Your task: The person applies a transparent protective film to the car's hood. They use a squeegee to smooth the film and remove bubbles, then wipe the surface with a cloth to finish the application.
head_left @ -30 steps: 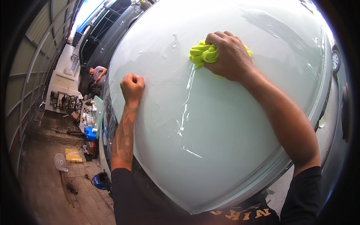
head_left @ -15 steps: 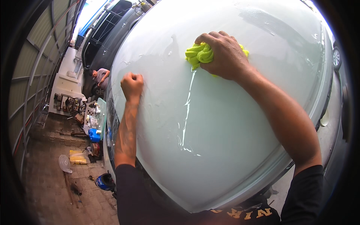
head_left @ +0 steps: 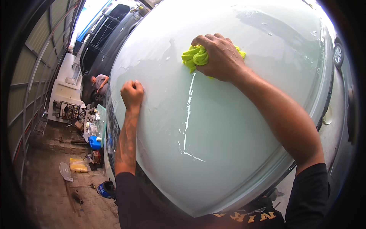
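Bunched yellow-green cloth [head_left: 195,55] on the wet, pale car panel [head_left: 228,129]: likely light and soft, best taken by its gathered middle. My right hand [head_left: 222,57] grips it from above, fingers [head_left: 199,39] curled; my left hand [head_left: 132,94], closed in a fist, is toward the panel's left.

The right grip [head_left: 221,58] holds lime cloth [head_left: 195,57] against a panel [head_left: 232,133].

A crumpled yellow-green cloth [head_left: 196,57] lies on the wet, pale car panel [head_left: 225,129].
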Demonstrator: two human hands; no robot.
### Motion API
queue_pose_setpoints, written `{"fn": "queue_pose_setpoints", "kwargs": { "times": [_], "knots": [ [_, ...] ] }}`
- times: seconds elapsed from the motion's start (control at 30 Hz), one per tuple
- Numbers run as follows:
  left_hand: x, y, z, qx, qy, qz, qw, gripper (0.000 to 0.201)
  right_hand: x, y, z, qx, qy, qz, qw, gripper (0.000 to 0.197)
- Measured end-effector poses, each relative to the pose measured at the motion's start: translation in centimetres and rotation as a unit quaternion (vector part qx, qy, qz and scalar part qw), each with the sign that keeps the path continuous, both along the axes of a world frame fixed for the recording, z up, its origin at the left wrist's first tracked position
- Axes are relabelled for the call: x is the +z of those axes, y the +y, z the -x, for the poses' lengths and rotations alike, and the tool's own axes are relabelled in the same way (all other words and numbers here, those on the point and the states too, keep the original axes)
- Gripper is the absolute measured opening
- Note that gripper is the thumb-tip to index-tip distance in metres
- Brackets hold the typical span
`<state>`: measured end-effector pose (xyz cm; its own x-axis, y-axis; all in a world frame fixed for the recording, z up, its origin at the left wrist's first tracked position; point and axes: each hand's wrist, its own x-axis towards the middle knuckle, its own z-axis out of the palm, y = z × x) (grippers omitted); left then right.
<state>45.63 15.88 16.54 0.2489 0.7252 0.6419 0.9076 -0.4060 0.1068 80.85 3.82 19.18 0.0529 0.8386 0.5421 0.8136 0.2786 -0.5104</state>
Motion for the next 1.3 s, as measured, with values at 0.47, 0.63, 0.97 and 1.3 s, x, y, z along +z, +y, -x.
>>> {"fn": "queue_pose_setpoints", "kwargs": {
  "times": [0.47, 0.63, 0.97, 1.3],
  "knots": [
    [-0.2, -1.4, -3.1, -0.014, -0.027, 0.024, 0.999, 0.029, -0.2, -0.1, -1.0, -0.006, 0.003, 0.024, 1.0, 0.05],
    [1.3, 11.7, 2.4, 0.166, -0.029, -0.003, 0.986, 0.032, 0.5, 0.2, 1.0, 0.035, 0.011, 0.0, 0.999, 0.049],
    [-0.8, -1.0, -2.2, -0.025, -0.017, -0.001, 1.0, 0.031, -0.4, 0.0, -1.1, -0.003, -0.002, 0.024, 1.0, 0.049],
    [0.9, 7.2, -0.8, 0.071, -0.03, 0.053, 0.996, 0.029, -0.5, 0.5, -0.3, 0.015, 0.015, -0.007, 1.0, 0.047]
  ]
}}
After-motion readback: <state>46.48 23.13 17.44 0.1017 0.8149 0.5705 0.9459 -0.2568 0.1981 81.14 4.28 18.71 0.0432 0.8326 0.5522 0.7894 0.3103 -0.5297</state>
